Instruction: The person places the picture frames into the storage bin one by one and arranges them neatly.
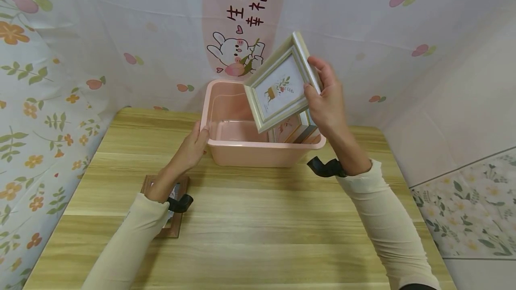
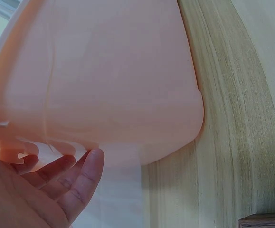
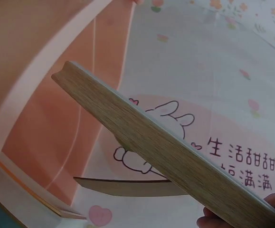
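A pink plastic basin (image 1: 251, 155) stands at the back of the table. My left hand (image 1: 193, 146) grips its left rim, thumb on top; in the left wrist view the fingers (image 2: 87, 175) lie against the outside wall. Over the basin's right part, my right hand (image 1: 328, 100) holds a cream picture frame (image 1: 278, 88) by its right edge, tilted, with a plant drawing facing up. In the right wrist view the frame's wood-grained side (image 3: 161, 137) crosses the picture. Below it, several other frames (image 1: 294, 128) stand in the basin's right end, partly hidden.
On the left of the table lies a brown wooden picture frame (image 1: 183, 187), partly under my left forearm. A printed cloth (image 1: 161, 35) hangs directly behind the basin. The wooden tabletop (image 1: 258, 227) stretches in front.
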The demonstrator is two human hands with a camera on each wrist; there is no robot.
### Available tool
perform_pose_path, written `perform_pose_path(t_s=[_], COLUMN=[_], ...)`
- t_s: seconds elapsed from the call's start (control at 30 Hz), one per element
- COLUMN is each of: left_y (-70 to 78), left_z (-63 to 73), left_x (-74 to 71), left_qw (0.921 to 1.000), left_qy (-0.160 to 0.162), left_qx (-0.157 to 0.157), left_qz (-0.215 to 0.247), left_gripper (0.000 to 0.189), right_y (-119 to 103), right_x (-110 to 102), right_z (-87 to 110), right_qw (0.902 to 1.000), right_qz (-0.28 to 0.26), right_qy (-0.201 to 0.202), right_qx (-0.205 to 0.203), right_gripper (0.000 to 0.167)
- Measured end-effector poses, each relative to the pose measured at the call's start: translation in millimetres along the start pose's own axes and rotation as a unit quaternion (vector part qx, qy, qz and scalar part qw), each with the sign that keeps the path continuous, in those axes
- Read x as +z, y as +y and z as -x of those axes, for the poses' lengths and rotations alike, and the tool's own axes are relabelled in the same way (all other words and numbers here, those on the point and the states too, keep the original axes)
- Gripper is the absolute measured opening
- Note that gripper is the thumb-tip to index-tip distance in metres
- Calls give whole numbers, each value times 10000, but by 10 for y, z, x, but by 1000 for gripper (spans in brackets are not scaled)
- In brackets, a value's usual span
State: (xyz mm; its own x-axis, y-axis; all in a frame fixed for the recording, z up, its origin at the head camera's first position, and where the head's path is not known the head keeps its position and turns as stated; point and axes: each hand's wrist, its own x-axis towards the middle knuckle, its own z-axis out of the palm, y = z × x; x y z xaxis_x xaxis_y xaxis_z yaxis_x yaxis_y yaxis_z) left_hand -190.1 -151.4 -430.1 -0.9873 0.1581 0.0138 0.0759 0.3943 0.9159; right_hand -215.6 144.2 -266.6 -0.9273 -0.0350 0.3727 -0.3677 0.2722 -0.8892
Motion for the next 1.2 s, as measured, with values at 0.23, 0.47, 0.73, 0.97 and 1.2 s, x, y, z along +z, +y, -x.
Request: perform_pose_path(t_s=[0.23, 0.47, 0.73, 0.97, 1.2], left_y=[-4, -30, -42, -36, -33], left_z=[5, -5, -9, -4, -2], left_x=[-4, -9, -8, -7, -9], left_qw=[10000, 9999, 9999, 10000, 9999], left_qy=[-18, -119, -76, -64, -58], left_qx=[35, 33, 42, 38, 63], left_qz=[-36, 27, 57, 62, 66], left_gripper=[57, 59, 58, 57, 58], right_y=[128, 240, 344, 431, 484], right_x=[28, 72, 112, 145, 173], right_z=[1, 6, 17, 35, 70], right_qw=[9999, 9986, 9947, 9896, 9842], right_qz=[138, 518, 1008, 1404, 1732], right_qy=[90, 138, 183, 295, 360], right_qx=[-49, 46, 72, 139, 95], right_gripper=[53, 54, 54, 54, 54])
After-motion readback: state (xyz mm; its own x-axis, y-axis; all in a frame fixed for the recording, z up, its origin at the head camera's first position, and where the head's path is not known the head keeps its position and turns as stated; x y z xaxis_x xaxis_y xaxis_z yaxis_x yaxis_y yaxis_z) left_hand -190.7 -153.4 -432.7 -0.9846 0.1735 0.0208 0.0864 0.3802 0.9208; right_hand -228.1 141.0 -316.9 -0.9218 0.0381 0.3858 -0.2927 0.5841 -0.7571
